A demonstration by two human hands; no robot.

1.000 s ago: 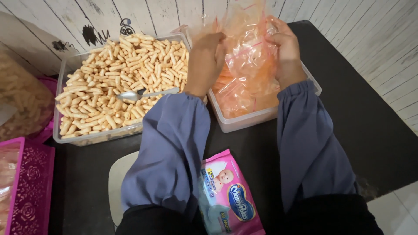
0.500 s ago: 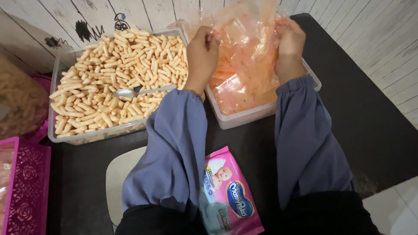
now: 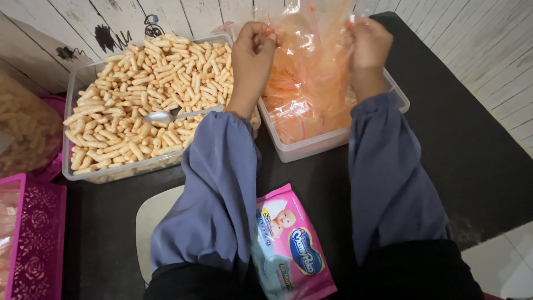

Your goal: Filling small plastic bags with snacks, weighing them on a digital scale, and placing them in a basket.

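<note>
Both hands hold one thin clear bag (image 3: 311,66) up over the right tub (image 3: 327,141). The left hand (image 3: 252,53) pinches the bag's left top edge with clenched fingers, and the right hand (image 3: 367,44) pinches the right top edge the same way. The bag hangs down between them, its long side pointing at the tub. The snack tub (image 3: 78,161) and spoon (image 3: 166,115) sit just left of the left hand.

1. Far side: the wooden wall (image 3: 183,14) closes off passage behind both tubs.
2. Left: the snack tub (image 3: 75,166) and pink basket (image 3: 33,239) block.
3. Right: bare dark table (image 3: 472,155) lies open.
4. Near: a wipes pack (image 3: 291,244) sits between the sleeves.
</note>
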